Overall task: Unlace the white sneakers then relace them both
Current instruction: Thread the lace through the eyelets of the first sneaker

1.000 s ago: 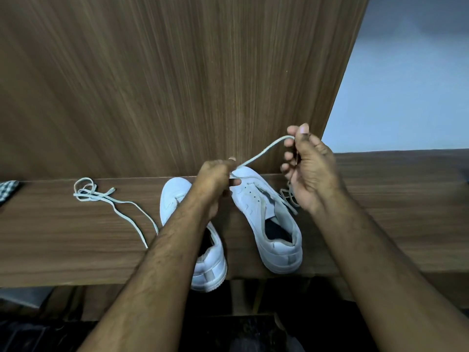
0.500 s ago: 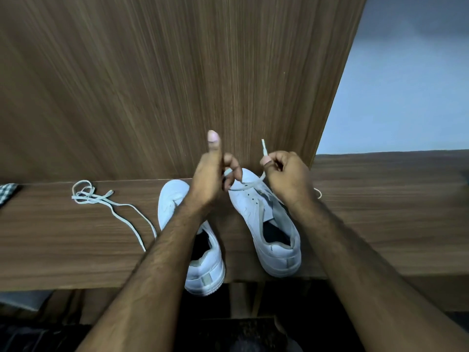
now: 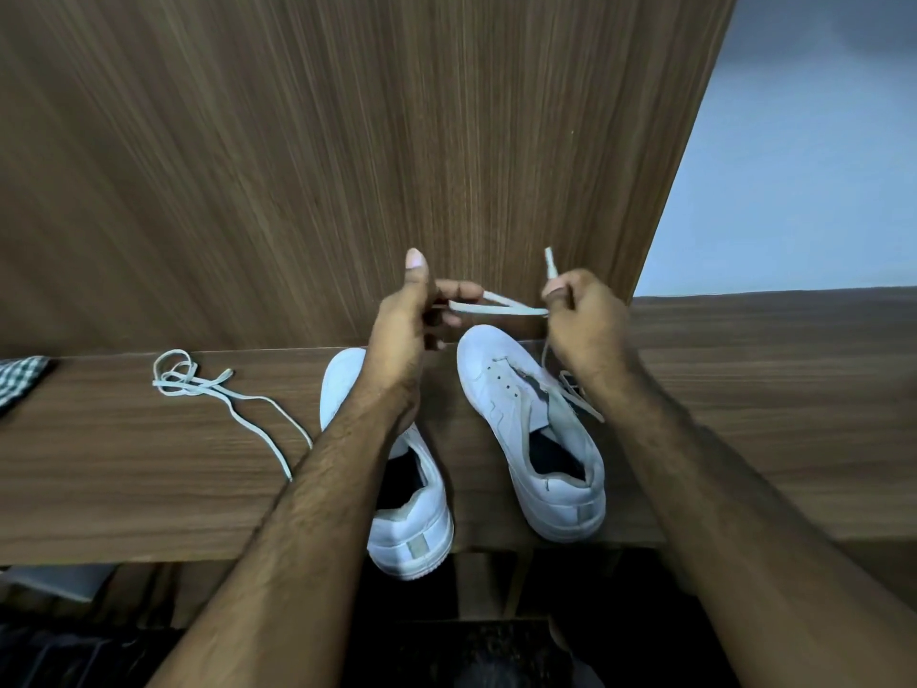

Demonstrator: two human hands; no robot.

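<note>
White lace (image 3: 501, 307) taut between left hand (image 3: 403, 324) and right hand (image 3: 581, 322), above right sneaker (image 3: 533, 429).

A: What does the person show of themselves from above?

B: Two bare forearms, both with visible hair along their length, entering from the lower edge. No sleeves, cuffs, watch or bands reach into view.

A: And the ends?

B: The left hand (image 3: 404, 317) and the right hand (image 3: 585, 317), both ungloved and ringless as far as can be seen. One nail on the left hand is plainly visible, short and pale.
</note>
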